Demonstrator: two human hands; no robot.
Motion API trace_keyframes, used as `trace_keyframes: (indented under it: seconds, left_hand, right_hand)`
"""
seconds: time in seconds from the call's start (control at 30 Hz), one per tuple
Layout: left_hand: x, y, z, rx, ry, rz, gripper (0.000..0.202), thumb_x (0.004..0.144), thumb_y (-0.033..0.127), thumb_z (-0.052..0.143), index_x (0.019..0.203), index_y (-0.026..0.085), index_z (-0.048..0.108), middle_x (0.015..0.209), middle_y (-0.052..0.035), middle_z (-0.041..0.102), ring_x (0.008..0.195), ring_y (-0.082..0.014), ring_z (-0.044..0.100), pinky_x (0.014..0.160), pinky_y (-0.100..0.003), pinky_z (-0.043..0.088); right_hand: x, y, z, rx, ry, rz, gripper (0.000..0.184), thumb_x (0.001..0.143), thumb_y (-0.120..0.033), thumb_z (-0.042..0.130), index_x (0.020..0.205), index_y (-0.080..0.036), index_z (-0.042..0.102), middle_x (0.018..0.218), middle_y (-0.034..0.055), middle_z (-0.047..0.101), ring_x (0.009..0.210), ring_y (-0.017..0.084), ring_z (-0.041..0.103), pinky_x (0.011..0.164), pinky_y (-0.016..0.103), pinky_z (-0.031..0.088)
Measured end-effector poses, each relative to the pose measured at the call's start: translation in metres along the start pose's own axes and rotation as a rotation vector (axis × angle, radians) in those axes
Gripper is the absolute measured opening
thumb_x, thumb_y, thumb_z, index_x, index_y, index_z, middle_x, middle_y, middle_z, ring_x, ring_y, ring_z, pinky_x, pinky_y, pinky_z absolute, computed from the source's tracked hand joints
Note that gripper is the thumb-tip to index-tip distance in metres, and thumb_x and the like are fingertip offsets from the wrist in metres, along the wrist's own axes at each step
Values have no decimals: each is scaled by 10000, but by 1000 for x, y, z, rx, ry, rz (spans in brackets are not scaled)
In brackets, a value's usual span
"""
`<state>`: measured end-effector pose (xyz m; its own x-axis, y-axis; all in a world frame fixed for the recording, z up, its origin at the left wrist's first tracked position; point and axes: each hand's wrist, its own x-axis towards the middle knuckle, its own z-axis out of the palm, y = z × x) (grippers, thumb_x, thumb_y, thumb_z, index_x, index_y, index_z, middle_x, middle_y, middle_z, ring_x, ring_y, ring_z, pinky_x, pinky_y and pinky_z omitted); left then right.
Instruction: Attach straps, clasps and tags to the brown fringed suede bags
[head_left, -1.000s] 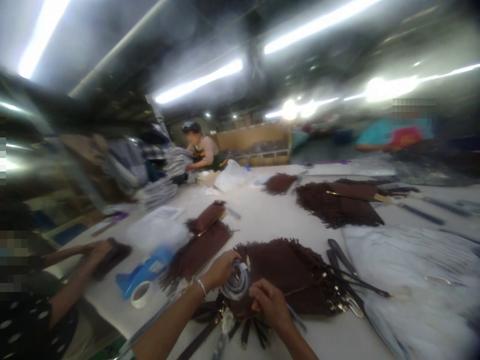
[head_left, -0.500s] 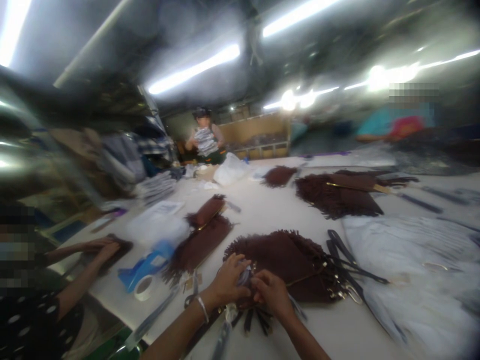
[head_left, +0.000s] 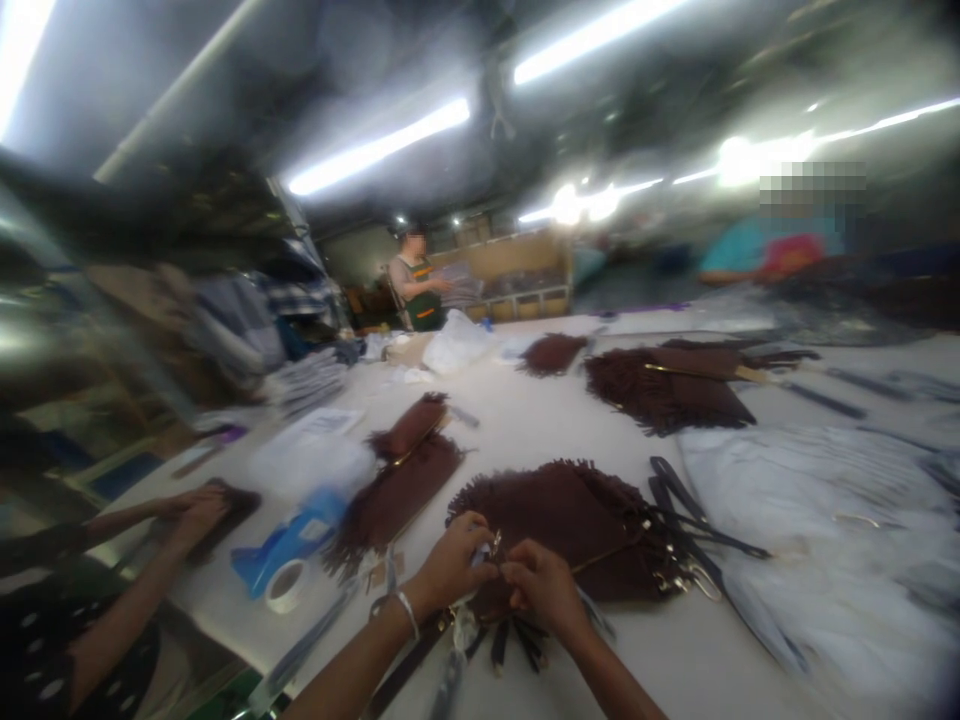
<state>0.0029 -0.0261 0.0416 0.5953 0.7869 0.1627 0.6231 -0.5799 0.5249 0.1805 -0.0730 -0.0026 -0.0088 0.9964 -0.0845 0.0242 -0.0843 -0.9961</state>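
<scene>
At the far left, another person's two hands (head_left: 191,508) rest on a dark brown piece (head_left: 238,500) at the edge of the white tabletop (head_left: 525,430). Next come one blue tape holder (head_left: 289,540), one roll of tape (head_left: 285,588) and one clear plastic bag (head_left: 311,460). Then two brown fringe bags lie side by side, a small one (head_left: 411,425) and a longer one (head_left: 390,498). Far behind them one person in a green apron (head_left: 416,290) stands. The left hand (head_left: 450,565) is curled up tight and pinches a small pale piece (head_left: 484,553) at the near edge of the big brown fringe bag (head_left: 577,515). The right hand (head_left: 544,585) is curled too, and its fingertips meet the same piece; it is too blurry to tell what the piece is. This bag lies flat in front of the person, just under both hands. Farther back lie two more fringe bags, a little one (head_left: 551,352) and a wide one (head_left: 667,390), so that makes five bags. A bunch of black straps (head_left: 690,520) touches the big bag's right side. White sheets (head_left: 817,530) cover the right end.
</scene>
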Motion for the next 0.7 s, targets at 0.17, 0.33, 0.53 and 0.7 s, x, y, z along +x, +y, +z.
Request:
trace_keyframes:
  seconds: [0.17, 0.33, 0.53, 0.7]
  left_hand:
    - [6, 9, 1, 106, 5, 17, 98, 782, 260, 651, 873, 222, 652, 1002, -59, 621, 1077, -249, 510, 988, -407, 353]
    - [20, 20, 6, 184, 43, -20, 81, 814, 184, 566, 817, 215, 641, 922, -30, 641, 963, -207, 558, 1053, -440, 271]
    - [36, 22, 12, 165, 28, -17, 101, 783, 176, 561, 794, 204, 658, 889, -50, 636, 922, -212, 553, 897, -357, 396]
    - [31, 12, 12, 51, -58, -44, 173, 751, 185, 562, 882, 216, 671, 948, -45, 637, 961, -213, 552, 903, -346, 416]
  right_hand:
    - [0, -2, -1, 26, -13, -6, 96, 718, -289, 568, 696, -196, 564, 463, -60, 556, 391, 111, 533, 395, 189, 360]
    - [-1, -3, 0, 36, 23, -16, 87, 732, -271, 537, 706, -194, 568, 457, -57, 559, 395, 106, 522, 413, 189, 360]
    - [1, 8, 0, 125, 112, 21, 132, 746, -311, 554, 691, -191, 544, 460, -50, 565, 394, 100, 505, 418, 190, 370]
    - [4, 12, 0, 140, 113, 31, 165, 745, -351, 573, 742, -188, 552, 553, -36, 607, 407, 109, 539, 397, 194, 374]
